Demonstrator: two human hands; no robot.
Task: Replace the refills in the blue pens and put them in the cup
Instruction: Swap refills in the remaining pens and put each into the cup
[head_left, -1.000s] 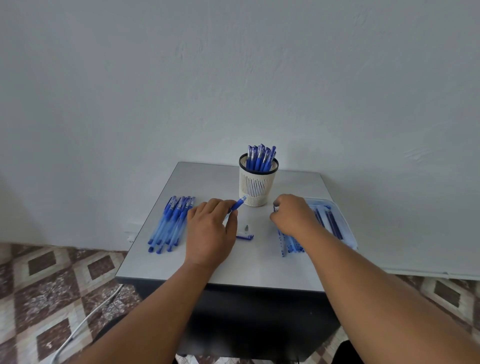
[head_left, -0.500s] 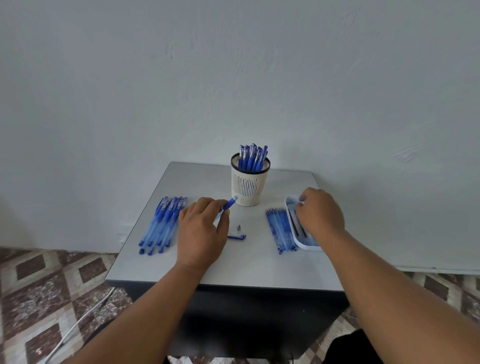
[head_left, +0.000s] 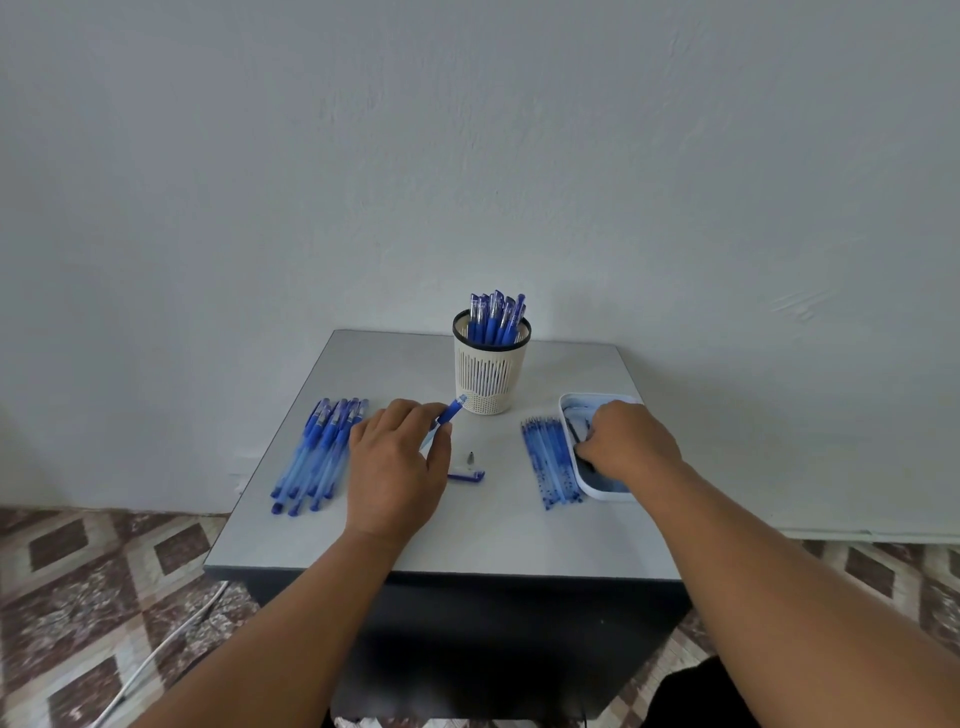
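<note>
My left hand (head_left: 397, 462) grips a blue pen barrel (head_left: 451, 412) whose grip end points toward the white mesh cup (head_left: 491, 382). The cup stands at the back middle of the table and holds several blue pens (head_left: 496, 317). A row of blue pens (head_left: 322, 454) lies to the left of my left hand. A pen tip (head_left: 471, 458) and a blue cap (head_left: 466, 475) lie just right of that hand. Loose blue refills (head_left: 551, 462) lie beside a white tray (head_left: 571, 402). My right hand (head_left: 628, 441) reaches into the tray with curled fingers; what they hold is hidden.
The grey table (head_left: 467, 540) is small, with its front edge close to me and a white wall behind. A patterned tile floor (head_left: 78, 587) and a white cable (head_left: 156, 654) lie to the left below the table.
My right hand moved from the loose refills rightward into the white tray. My left hand stayed put, holding the pen barrel.
</note>
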